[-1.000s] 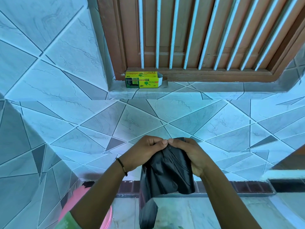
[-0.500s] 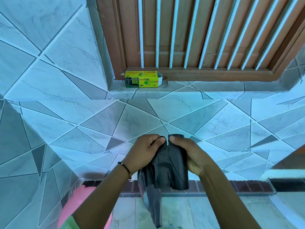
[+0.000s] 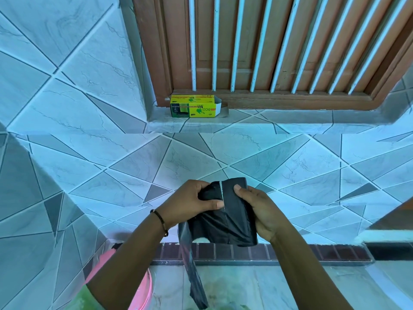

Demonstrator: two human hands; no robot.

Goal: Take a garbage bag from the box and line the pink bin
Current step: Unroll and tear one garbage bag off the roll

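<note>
A black garbage bag roll (image 3: pixel 225 220) is held in front of the tiled wall by both hands. My left hand (image 3: pixel 190 202) pinches its left part and my right hand (image 3: pixel 257 209) grips its right part. A thin split shows between the two parts at the top. A loose strip of bag hangs down below toward the floor. The yellow bag box (image 3: pixel 193 106) lies open on the window ledge, far above my hands. The pink bin (image 3: pixel 143 287) stands at the lower left, mostly hidden behind my left forearm.
A wooden window frame with white bars (image 3: pixel 268 52) sits above the ledge. The tiled wall (image 3: pixel 89 164) juts out on the left. A dark brick skirting strip (image 3: pixel 290 251) runs along the marble floor. A white step edge (image 3: pixel 384 236) is at the right.
The hands have pulled apart slightly, and a split has opened at the top of the black bag roll. The hanging strip now reaches lower.
</note>
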